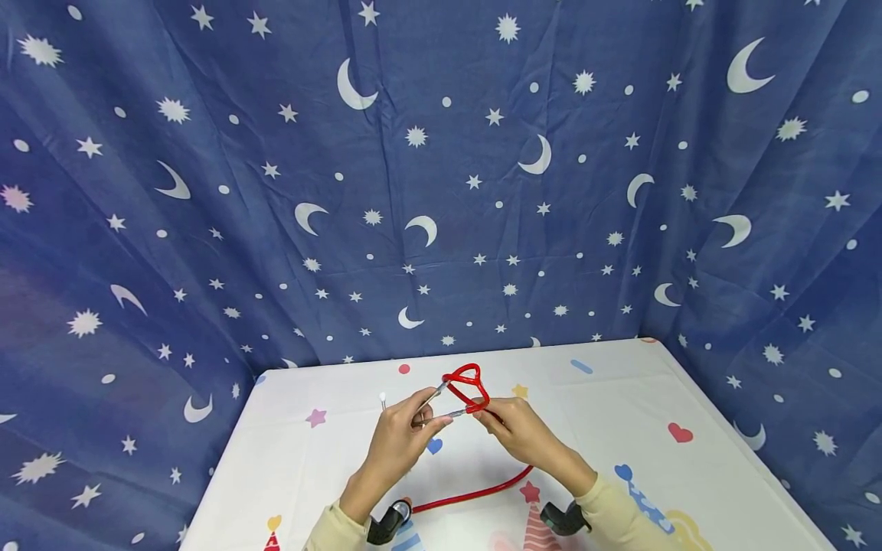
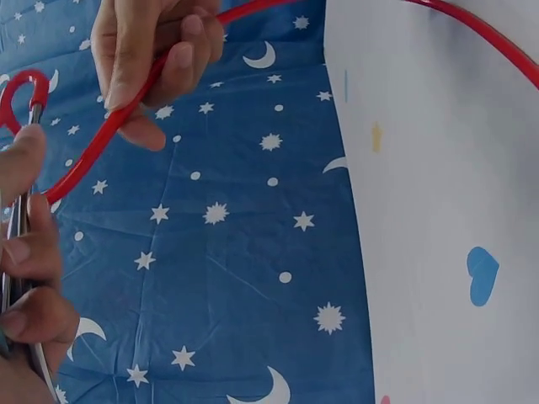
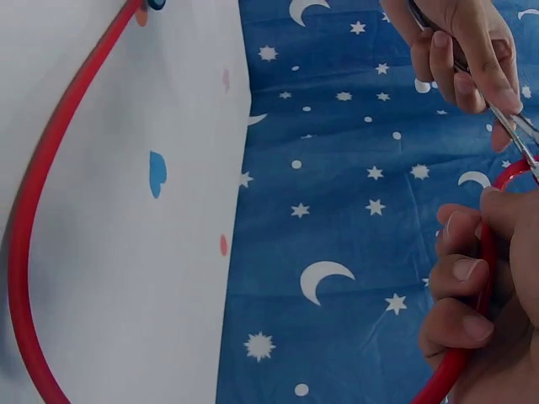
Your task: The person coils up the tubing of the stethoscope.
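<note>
A stethoscope with red tubing (image 1: 475,494) is held up above the table between both hands. My left hand (image 1: 397,438) grips its two metal ear tubes, which meet the red tubing at a fork. A pale eartip (image 1: 382,396) sticks out beyond that hand. Just past the fork, my right hand (image 1: 521,430) has its fingers curled round the red tubing, as the right wrist view shows with the tubing (image 3: 487,278) running through the fist. From there the tube hangs in a curve toward the table's near left. Its far end lies by my left wrist, partly hidden.
A white tablecloth (image 1: 586,405) printed with hearts, stars and party hats covers the table. Behind it and at both sides hangs a blue curtain (image 1: 441,191) with moons and stars. Dark wrist cameras (image 1: 565,519) sit on both wrists.
</note>
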